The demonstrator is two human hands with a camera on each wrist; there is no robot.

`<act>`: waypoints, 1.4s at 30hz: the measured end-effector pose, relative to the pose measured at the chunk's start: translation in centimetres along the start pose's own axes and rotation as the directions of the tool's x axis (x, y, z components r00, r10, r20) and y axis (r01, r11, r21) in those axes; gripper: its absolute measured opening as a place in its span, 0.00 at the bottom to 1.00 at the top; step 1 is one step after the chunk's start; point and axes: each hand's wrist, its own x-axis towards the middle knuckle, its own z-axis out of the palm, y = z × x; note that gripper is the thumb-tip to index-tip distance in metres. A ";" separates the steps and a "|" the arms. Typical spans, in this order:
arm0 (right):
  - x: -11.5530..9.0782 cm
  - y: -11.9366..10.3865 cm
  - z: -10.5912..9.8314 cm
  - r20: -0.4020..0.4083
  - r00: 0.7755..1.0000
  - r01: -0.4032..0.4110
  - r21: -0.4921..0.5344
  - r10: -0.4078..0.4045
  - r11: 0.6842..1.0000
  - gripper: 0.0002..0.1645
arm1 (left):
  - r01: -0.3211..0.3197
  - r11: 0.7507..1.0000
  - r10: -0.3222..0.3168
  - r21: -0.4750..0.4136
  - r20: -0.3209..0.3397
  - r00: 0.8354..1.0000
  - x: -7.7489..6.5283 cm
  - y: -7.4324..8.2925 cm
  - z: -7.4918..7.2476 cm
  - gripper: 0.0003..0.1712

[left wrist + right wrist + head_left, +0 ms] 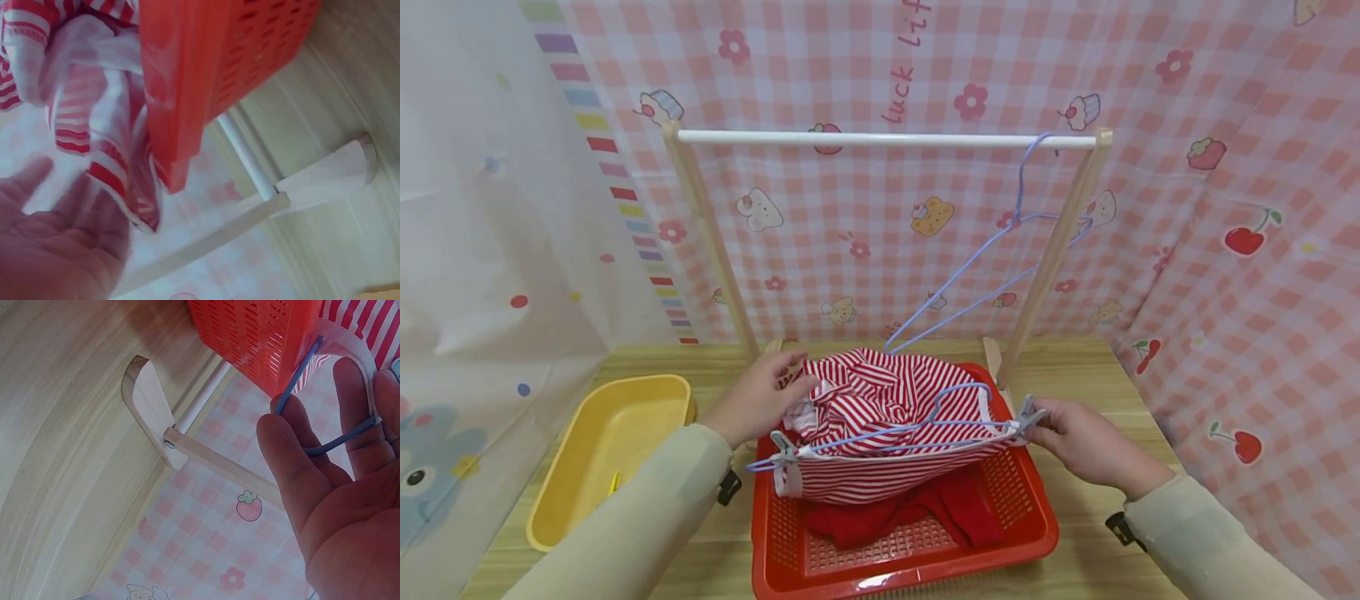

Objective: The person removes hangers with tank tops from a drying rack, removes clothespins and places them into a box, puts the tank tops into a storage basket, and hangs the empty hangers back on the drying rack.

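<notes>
A red-and-white striped garment (887, 479) is clipped along a blue clothes hanger (865, 436), lying over a red basket (1042, 533). One grey clothespin (785, 450) sits at its left end, another clothespin (1028, 418) at its right. My left hand (766, 398) is at the bunched cloth by the left rim, its fingers loosely extended. In the left wrist view, white-and-red cloth (106, 169) hangs just beyond those fingers. My right hand (1086, 442) holds the hanger's right end, the blue wire (340, 439) running between its fingers.
Dark red cloth (865, 521) lies in the basket. Behind stands a wooden rack with a white rail (865, 139), where another blue hanger (958, 275) hangs tilted. A yellow tray (679, 385) with a small yellow item (615, 483) is at left.
</notes>
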 end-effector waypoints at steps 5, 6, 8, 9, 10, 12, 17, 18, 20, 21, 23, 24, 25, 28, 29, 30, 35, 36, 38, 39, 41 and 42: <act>0.0 0.0 0.1 -0.003 1.000 -0.006 -0.012 0.006 1.000 0.04 | 0.044 0.998 -0.048 0.045 0.088 0.995 0.8 -0.8 0.1 0.50; 0.0 -0.1 0.1 -0.005 1.000 -0.002 -0.018 0.002 1.000 0.04 | 0.043 0.998 -0.048 0.053 0.103 0.994 0.9 -1.0 0.1 0.50; 0.0 -0.1 0.1 -0.007 1.000 -0.004 -0.020 0.004 1.000 0.03 | 0.041 0.997 -0.049 0.069 0.123 0.991 1.1 -1.2 0.1 0.48; 0.0 -0.1 0.1 -0.007 1.000 -0.005 -0.019 0.004 1.000 0.03 | 0.042 0.996 -0.052 0.078 0.130 0.990 1.2 -1.3 0.2 0.47; -0.1 -0.1 0.1 -0.007 1.000 -0.006 -0.020 0.006 1.000 0.03 | 0.035 0.996 -0.046 0.082 0.136 0.990 1.3 -1.4 0.2 0.47; -0.1 -0.1 0.1 -0.007 1.000 -0.008 -0.017 0.008 1.000 0.03 | 0.022 0.995 -0.035 0.096 0.143 0.989 1.5 -1.5 0.4 0.44; -0.1 -0.1 0.1 -0.010 1.000 -0.005 -0.013 0.005 1.000 0.03 | -0.037 0.996 0.024 0.086 0.138 0.990 2.1 -1.6 1.0 0.34; -0.1 -0.1 0.1 -0.012 1.000 0.002 -0.017 -0.002 1.000 0.03 | -0.043 0.996 0.033 0.078 0.132 0.991 2.2 -1.6 1.1 0.32; 0.0 0.0 0.1 -0.017 1.000 0.014 -0.031 -0.015 0.999 0.03 | -0.055 0.996 0.047 0.069 0.113 0.993 2.3 -1.5 1.2 0.29; 0.0 -0.1 0.1 -0.020 1.000 0.021 -0.037 -0.022 0.999 0.02 | -0.056 0.996 0.048 0.070 0.099 0.994 2.4 -1.5 1.3 0.27; 0.0 -0.1 0.1 -0.024 0.999 0.041 -0.050 -0.042 0.998 0.02 | -0.048 0.996 0.043 0.070 0.076 0.996 2.4 -1.4 1.4 0.24; 0.1 -0.1 0.0 -0.024 0.998 0.049 -0.053 -0.050 0.997 0.03 | -0.049 0.996 0.044 0.074 0.066 0.997 2.4 -1.3 1.4 0.22; 0.1 -0.1 0.0 -0.024 0.998 0.048 -0.055 -0.049 0.997 0.03 | -0.051 0.996 0.046 0.079 0.057 0.997 2.4 -1.3 1.3 0.21; 0.1 -0.1 0.1 -0.023 0.998 0.049 -0.050 -0.050 0.998 0.03 | -0.049 0.995 0.046 0.086 0.038 0.998 2.3 -1.0 1.3 0.17; 0.1 -0.1 0.1 -0.023 0.999 0.048 -0.050 -0.049 0.998 0.03 | -0.049 0.996 0.046 0.079 0.037 0.998 2.3 -0.9 1.2 0.17; 0.0 0.0 0.0 -0.023 0.999 0.048 -0.051 -0.049 0.998 0.02 | -0.048 0.996 0.045 0.073 0.037 0.998 2.2 -0.7 1.2 0.16; -0.2 0.2 -0.2 -0.018 0.999 0.048 -0.018 -0.048 0.999 0.03 | -0.069 0.997 0.068 0.019 0.035 0.997 1.6 0.1 1.1 0.13; -0.2 0.2 -0.3 -0.015 0.999 0.049 -0.005 -0.049 0.999 0.03 | -0.082 0.997 0.082 0.011 0.034 0.996 1.4 0.3 1.1 0.13; -0.4 0.2 -0.4 -0.012 0.999 0.048 0.010 -0.048 0.999 0.03 | -0.113 0.994 0.113 0.004 0.030 0.993 1.1 0.7 1.1 0.12; -0.4 0.2 -0.5 -0.013 0.999 0.052 0.013 -0.051 0.999 0.03 | -0.126 0.992 0.126 -0.005 0.032 0.992 0.9 1.0 1.0 0.11; -0.5 0.2 -0.6 -0.013 0.998 0.060 0.016 -0.060 0.998 0.04 | -0.146 0.989 0.147 -0.025 0.045 0.988 0.5 1.5 1.0 0.10; -0.5 0.1 -0.7 -0.014 0.998 0.064 0.012 -0.064 0.998 0.04 | -0.153 0.988 0.155 -0.038 0.056 0.986 0.3 1.7 0.9 0.10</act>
